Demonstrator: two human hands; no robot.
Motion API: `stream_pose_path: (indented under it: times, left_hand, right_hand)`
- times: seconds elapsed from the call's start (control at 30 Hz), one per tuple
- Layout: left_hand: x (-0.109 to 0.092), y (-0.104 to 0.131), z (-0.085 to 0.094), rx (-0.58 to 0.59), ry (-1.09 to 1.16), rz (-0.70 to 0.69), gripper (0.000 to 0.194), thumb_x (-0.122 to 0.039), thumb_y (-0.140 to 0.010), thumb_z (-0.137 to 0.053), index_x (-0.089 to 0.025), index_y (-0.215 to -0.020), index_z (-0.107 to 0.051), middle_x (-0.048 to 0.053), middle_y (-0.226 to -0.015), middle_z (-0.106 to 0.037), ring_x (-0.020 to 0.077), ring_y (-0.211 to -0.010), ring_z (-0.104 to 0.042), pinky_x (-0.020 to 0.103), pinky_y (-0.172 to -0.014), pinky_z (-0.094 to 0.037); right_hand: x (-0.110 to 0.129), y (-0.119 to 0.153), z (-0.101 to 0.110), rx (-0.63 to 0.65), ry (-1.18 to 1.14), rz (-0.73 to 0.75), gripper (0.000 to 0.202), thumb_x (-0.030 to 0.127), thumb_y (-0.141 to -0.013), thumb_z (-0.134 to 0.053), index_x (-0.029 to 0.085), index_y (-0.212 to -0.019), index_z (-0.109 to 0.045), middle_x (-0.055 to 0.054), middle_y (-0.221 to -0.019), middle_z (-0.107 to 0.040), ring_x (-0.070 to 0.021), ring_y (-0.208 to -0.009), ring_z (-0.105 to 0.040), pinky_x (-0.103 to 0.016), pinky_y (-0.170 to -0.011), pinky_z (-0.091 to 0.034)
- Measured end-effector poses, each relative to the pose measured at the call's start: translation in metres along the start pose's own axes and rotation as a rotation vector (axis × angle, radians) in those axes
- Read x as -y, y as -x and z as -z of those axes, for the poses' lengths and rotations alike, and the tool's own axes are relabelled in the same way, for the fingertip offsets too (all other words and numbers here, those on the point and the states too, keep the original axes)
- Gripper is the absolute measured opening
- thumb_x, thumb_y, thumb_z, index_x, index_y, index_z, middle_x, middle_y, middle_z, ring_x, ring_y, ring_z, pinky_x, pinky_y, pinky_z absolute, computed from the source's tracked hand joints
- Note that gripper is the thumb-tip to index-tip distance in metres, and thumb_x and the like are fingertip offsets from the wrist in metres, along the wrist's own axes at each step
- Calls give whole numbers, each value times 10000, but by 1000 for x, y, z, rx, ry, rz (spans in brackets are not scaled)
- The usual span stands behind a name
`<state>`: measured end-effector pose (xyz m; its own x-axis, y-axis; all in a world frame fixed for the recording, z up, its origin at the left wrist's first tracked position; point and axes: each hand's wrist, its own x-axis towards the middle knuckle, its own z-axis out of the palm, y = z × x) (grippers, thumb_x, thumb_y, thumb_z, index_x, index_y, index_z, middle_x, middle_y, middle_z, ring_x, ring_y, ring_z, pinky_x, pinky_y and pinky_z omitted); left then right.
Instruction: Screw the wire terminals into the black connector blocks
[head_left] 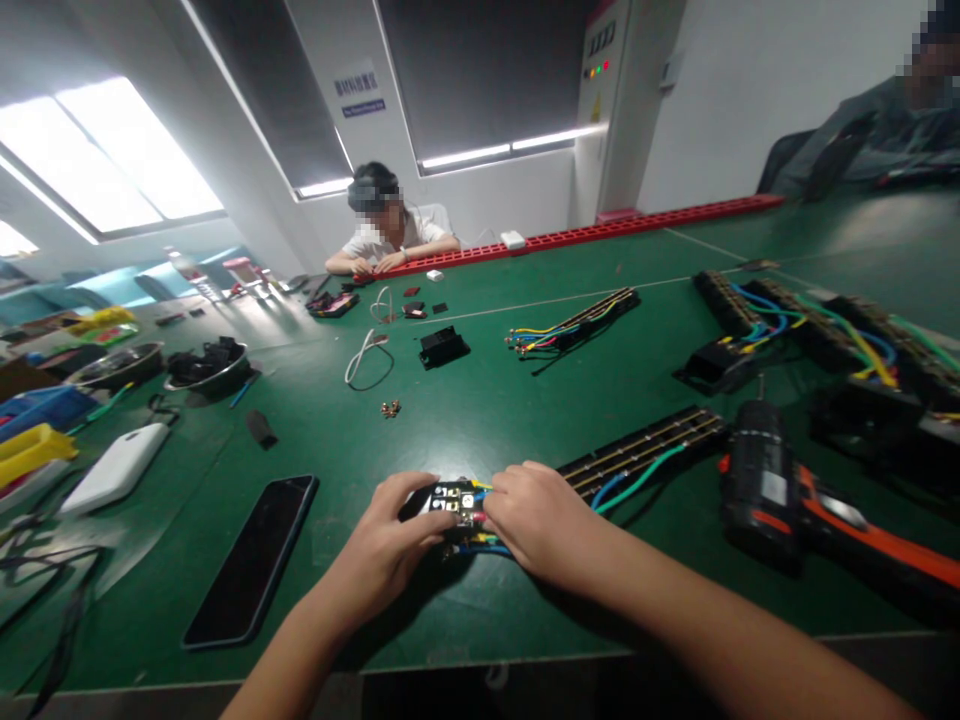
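My left hand (394, 525) is closed around a small black terminal block (455, 503) with metal screw contacts. At the block's right end my right hand (536, 515) has its fingers curled on coloured wires; yellow, blue and red bits show by the fingertips, and the wire ends are partly hidden. More blue wire (480, 548) hangs below the block. Behind my right hand a black strip with brass rails (645, 450) runs to the right, with a green wire (637, 475) and a blue one along it.
A phone (251, 560) lies left of my hands; a black-and-orange electric screwdriver (765, 490) lies right. Ahead are brass screws (390, 409), a black housing (444, 346) and a wired strip (577, 325). More wired strips (810, 325) lie at right. A person (394, 225) sits across the table.
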<state>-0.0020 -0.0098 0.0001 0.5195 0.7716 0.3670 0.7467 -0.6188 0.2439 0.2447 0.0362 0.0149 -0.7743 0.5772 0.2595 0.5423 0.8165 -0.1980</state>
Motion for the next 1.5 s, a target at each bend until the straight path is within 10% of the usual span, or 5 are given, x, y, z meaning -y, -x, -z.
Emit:
stream_pose_path:
  times: [1.5]
  left_hand:
    - [-15, -18, 23, 245, -79, 34, 408, -138, -974, -417, -360, -1244, -628, 84, -1228, -492, 237, -1065, -510, 409, -911, -493]
  right_hand:
    - [6, -6, 5, 54, 50, -61, 187, 232, -945, -529, 189, -853, -686, -52, -848, -714, -225, -777, -614, -360, -659, -326]
